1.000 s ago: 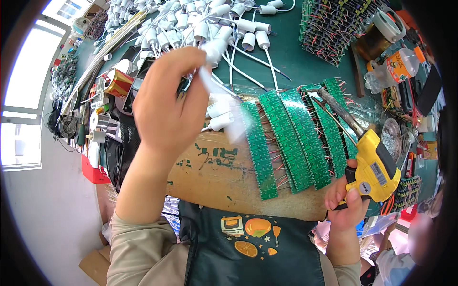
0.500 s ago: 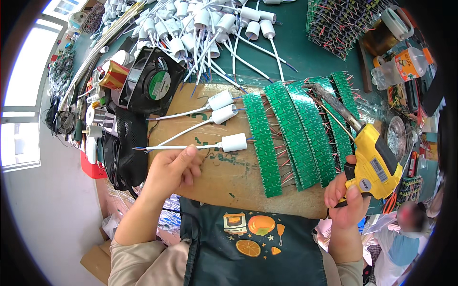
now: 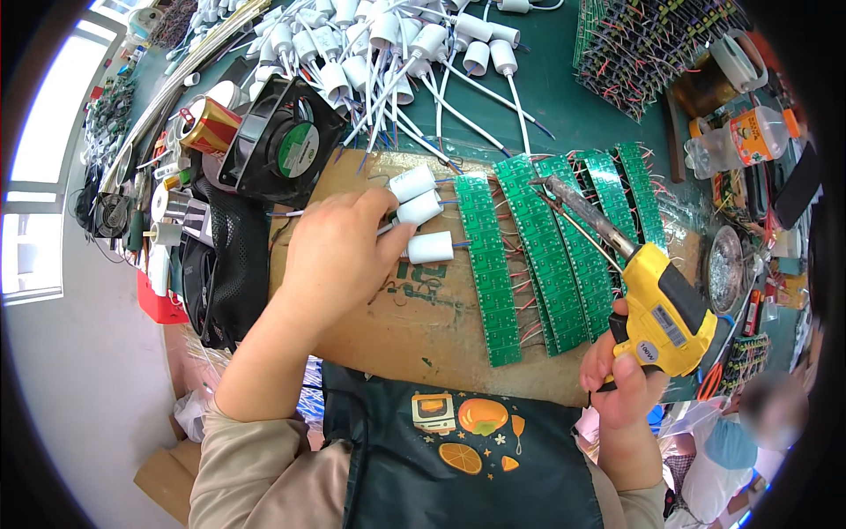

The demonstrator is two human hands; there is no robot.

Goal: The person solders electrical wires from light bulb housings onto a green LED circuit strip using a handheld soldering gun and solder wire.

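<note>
Sockets [image 3: 430, 248] — three just above the centre of the frame, left of the green boards [image 3: 489, 273]. Probably light, stiff and a little slippery; best pinched round the white barrel, sparing the thin wires [image 3: 462, 244]. Left hand [image 3: 344, 247] half-curled at the middle one — whether gripping, cannot tell; right hand [image 3: 631, 384] wrapped round the handle of the soldering gun [image 3: 665, 309].

Soldering gun body [image 3: 667, 310]: plastic, glossy, with matt grip inset. Barrel [image 3: 589, 210]: metal, dull, stained. Circuit boards [image 3: 487, 278]: smooth, shiny. Lamp sockets [image 3: 430, 248]: smooth plastic, soft sheen. Work board [image 3: 441, 331]: cardboard-like, scuffed. Tabletop [image 3: 553, 99]: smooth. Fan frame [image 3: 242, 152]: matt. Bag [image 3: 244, 256]: mesh cloth. Drink can [image 3: 210, 123]: glossy metal. Bottle [image 3: 717, 151]: clear plastic. Apron [image 3: 397, 480]: smooth, matt.
</note>
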